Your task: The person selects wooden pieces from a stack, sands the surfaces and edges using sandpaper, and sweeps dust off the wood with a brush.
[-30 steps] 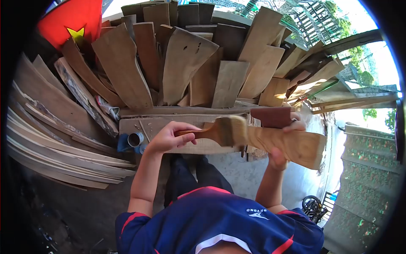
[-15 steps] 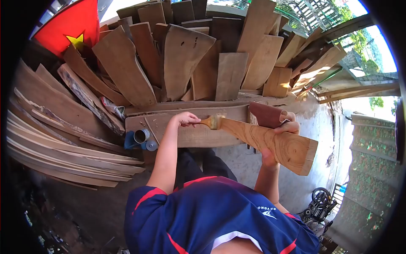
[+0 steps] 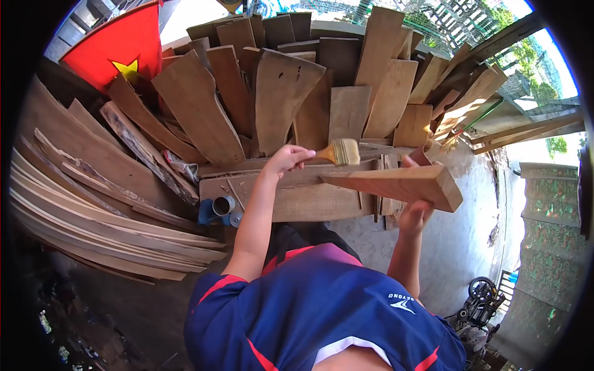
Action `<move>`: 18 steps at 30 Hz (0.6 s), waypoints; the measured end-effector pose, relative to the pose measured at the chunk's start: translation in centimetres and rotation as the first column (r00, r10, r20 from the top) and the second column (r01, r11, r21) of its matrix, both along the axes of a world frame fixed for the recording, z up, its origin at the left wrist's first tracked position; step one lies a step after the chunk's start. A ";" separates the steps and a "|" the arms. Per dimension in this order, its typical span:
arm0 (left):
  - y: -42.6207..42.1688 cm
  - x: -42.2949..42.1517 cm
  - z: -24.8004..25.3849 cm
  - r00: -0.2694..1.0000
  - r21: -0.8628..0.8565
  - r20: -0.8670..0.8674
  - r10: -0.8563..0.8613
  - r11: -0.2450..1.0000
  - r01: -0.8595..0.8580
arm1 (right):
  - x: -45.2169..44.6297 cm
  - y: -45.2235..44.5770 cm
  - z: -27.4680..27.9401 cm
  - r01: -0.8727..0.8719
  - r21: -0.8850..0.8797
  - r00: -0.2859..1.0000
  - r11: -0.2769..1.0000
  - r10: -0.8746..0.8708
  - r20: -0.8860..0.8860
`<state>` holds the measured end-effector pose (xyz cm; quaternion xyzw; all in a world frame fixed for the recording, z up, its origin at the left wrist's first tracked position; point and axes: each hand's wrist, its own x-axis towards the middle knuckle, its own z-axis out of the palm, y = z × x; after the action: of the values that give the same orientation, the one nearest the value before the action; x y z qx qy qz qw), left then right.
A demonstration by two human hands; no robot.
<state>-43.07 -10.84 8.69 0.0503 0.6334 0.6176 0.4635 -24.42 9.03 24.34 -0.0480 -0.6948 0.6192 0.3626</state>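
My left hand (image 3: pixel 289 159) is closed round the handle of a flat paintbrush (image 3: pixel 337 153), its pale bristles pointing right. The brush is in the air, apart from the wood and above its narrow end. My right hand (image 3: pixel 418 213) grips a tapered wooden block (image 3: pixel 396 184) near its thick end, thumb below and fingertips showing behind. A curled brown sheet (image 3: pixel 423 153), which looks like sandpaper, sticks up behind the block by those fingertips. An open metal can (image 3: pixel 223 206) stands on the bench at the left, with a small round lid (image 3: pixel 236 218) beside it.
A low wooden bench (image 3: pixel 291 206) lies ahead, bearing a thin stick and small wood pieces. Many boards (image 3: pixel 284 93) lean behind it. Stacked curved planks (image 3: pixel 117 229) fill the left. A red flag (image 3: pixel 117 46) hangs back left; a motorbike (image 3: pixel 482 297) stands at lower right.
The brush has lifted off the block and moved up and right, its bristles now in the air. My right hand has tilted the block, so its grained broad face has turned away.
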 end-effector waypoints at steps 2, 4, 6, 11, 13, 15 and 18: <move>0.6 0.7 -1.2 0.996 -0.071 -0.065 -0.054 0.996 0.049 | 0.8 1.8 -1.2 0.030 0.160 0.999 0.987 -0.034 0.023; 1.0 1.3 -1.1 0.992 -0.150 -0.084 -0.095 0.985 0.082 | 0.6 1.6 -0.2 0.252 0.156 0.967 0.955 -0.241 -0.085; 1.5 2.2 -0.5 0.993 -0.083 -0.115 -0.026 0.996 0.017 | 0.2 1.2 1.1 0.347 0.147 0.936 0.926 -0.332 -0.112; 1.7 2.2 4.4 0.971 0.179 -0.234 0.052 0.984 -0.010 | 0.7 2.6 1.8 0.388 -0.046 0.916 0.921 -0.390 -0.095; 1.5 2.0 7.3 0.981 0.315 -0.194 0.022 0.948 0.041 | 0.9 3.3 1.5 0.231 -0.066 0.962 0.971 -0.238 -0.134; 1.7 2.2 9.2 0.984 0.373 -0.176 0.005 0.926 0.062 | 0.6 3.1 1.6 0.274 -0.073 0.949 0.959 -0.282 -0.143; 1.9 2.2 11.4 0.995 0.534 -0.058 -0.075 0.840 0.095 | 0.7 3.1 1.8 0.302 -0.026 0.946 0.953 -0.303 -0.117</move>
<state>-40.89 -8.94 20.13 0.2165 0.4410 0.7478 0.4466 -23.76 12.09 26.16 -0.1183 -0.6537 0.5608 0.4942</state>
